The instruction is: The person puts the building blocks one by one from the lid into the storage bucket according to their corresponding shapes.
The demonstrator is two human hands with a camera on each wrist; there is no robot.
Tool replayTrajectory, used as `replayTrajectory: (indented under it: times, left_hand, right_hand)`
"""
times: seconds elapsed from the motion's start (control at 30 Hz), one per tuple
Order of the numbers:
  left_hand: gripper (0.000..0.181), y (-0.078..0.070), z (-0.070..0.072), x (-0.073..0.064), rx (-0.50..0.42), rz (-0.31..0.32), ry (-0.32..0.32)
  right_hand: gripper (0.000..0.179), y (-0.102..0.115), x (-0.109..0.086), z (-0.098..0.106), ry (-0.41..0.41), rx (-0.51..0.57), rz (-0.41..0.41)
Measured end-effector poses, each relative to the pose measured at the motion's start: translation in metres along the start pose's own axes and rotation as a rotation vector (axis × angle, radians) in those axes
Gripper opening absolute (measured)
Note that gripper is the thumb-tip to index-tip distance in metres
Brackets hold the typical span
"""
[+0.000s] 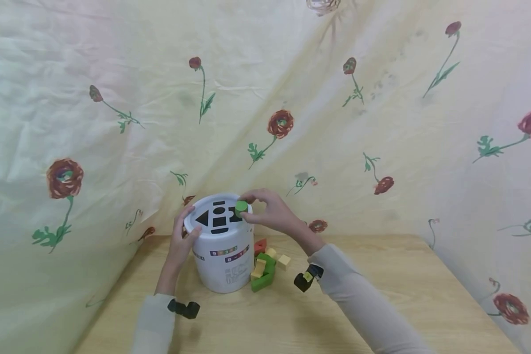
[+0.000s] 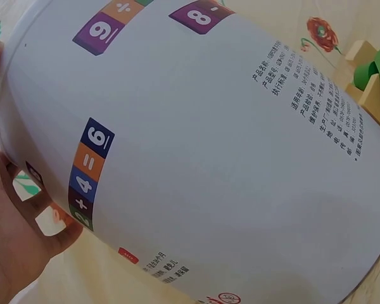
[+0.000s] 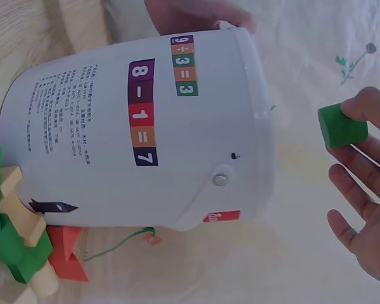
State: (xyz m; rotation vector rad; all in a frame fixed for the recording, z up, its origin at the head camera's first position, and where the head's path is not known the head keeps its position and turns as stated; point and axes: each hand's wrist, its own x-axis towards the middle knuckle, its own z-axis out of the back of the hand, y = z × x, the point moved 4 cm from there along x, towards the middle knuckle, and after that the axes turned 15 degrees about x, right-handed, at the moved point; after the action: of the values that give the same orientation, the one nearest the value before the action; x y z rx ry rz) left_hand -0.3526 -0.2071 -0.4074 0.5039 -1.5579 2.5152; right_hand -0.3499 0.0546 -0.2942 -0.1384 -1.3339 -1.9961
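Note:
A white shape-sorter bucket with printed sums stands upright on the table, its white lid cut with dark shaped holes. My left hand grips the bucket at the left of its rim, thumb at the lid's edge. In the left wrist view, the fingers of that hand reach round the side. Between thumb and fingertips, my right hand pinches a short green block with a rounded side. The head view has this block over the right part of the lid; the right wrist view shows a gap between green block and lid.
Several loose green, red and plain wooden blocks lie at the bucket's right foot. The wooden table meets a flowered cloth behind and at both sides. A handle joint sticks out from the bucket's side.

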Motion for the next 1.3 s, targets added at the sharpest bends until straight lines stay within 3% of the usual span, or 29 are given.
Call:
replayTrajectory:
  times: [0.3,0.5,0.97,1.3]
  left_hand:
    - [0.066,0.0,-0.001,0.0,0.009,0.012,-0.016]
    - [0.066,-0.002,0.0,0.001,-0.006,0.013,-0.006]
    - [0.067,-0.003,-0.003,0.002,-0.016,-0.005,0.002]
    - [0.066,-0.001,-0.002,0.0,-0.007,0.02,-0.004]
  right_hand:
    - [0.035,-0.012,0.017,-0.006,-0.071,0.105,-0.077]
    - [0.034,-0.016,0.024,-0.01,-0.095,0.14,-0.074]
    - [0.036,-0.021,0.041,-0.036,-0.095,0.126,-0.124]
    - [0.04,-0.03,0.049,-0.049,-0.093,0.126,-0.144]
